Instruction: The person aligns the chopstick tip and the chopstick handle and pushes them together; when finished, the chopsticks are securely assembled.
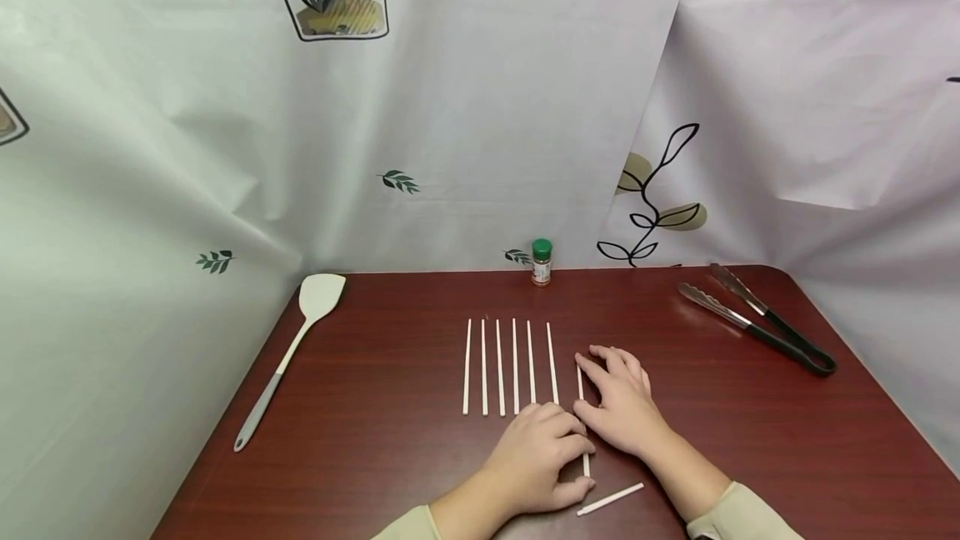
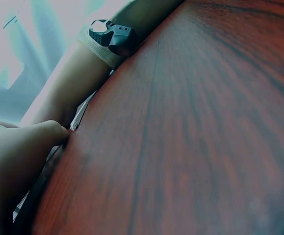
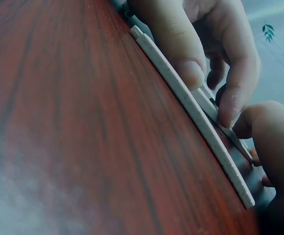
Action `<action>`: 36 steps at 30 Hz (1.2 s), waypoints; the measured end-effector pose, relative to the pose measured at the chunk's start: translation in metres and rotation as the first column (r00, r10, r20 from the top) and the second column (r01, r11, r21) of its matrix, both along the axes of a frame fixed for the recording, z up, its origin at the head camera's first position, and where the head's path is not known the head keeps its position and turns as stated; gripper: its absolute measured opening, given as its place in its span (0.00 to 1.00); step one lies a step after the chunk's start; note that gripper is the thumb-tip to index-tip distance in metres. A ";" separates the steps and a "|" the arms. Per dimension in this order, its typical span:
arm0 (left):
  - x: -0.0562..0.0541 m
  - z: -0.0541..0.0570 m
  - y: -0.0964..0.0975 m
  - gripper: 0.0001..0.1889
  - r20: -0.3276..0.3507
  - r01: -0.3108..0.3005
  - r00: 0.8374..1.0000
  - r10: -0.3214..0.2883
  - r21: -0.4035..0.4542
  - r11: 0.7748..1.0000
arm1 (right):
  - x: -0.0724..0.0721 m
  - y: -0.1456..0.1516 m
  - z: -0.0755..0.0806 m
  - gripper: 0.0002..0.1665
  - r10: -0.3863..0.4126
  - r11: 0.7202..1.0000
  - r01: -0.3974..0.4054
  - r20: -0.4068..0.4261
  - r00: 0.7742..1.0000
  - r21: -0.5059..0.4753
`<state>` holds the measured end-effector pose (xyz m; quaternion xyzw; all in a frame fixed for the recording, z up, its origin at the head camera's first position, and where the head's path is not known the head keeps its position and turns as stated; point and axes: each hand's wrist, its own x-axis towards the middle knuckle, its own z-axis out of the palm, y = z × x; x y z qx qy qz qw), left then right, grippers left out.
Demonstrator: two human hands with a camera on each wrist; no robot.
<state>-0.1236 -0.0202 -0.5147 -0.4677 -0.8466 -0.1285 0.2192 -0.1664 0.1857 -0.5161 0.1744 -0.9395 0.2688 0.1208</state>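
Observation:
A long white stick (image 1: 581, 384) lies on the table under both hands. My left hand (image 1: 538, 457) grips its near part, fingers curled over it; in the right wrist view that thumb and a finger stand on either side of the long stick (image 3: 205, 103). My right hand (image 1: 618, 402) holds the far part, index fingertip at the far end and thumb lower down. A short white stick (image 1: 611, 499) with a narrower end lies slantwise in front of the hands. Several long white sticks (image 1: 483, 369) stand in a row left of the hands, roughly parallel, some partly hidden by the left hand.
At the table's left edge lies a white spatula (image 1: 320, 297) with a grey handle. A small spice jar (image 1: 541, 267) with a green lid stands by the back edge. Metal tongs (image 1: 757, 319) with black handles lie at the back right. Patterned curtains (image 1: 480, 107) surround the table.

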 end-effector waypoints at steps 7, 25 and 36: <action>-0.002 -0.003 0.000 0.16 -0.068 -0.068 0.995 0.069 0.022 0.997 | 0.002 -0.001 0.000 0.32 0.012 1.000 -0.012 -0.010 1.000 -0.006; -0.011 -0.004 0.002 0.04 -0.180 -0.095 0.975 0.132 0.198 0.976 | 0.000 0.001 -0.002 0.25 0.064 0.995 -0.073 -0.129 0.990 -0.071; -0.011 -0.002 0.000 0.05 -0.183 -0.083 0.975 0.123 0.211 0.974 | 0.000 0.001 -0.003 0.32 0.103 0.994 -0.105 -0.113 0.988 -0.007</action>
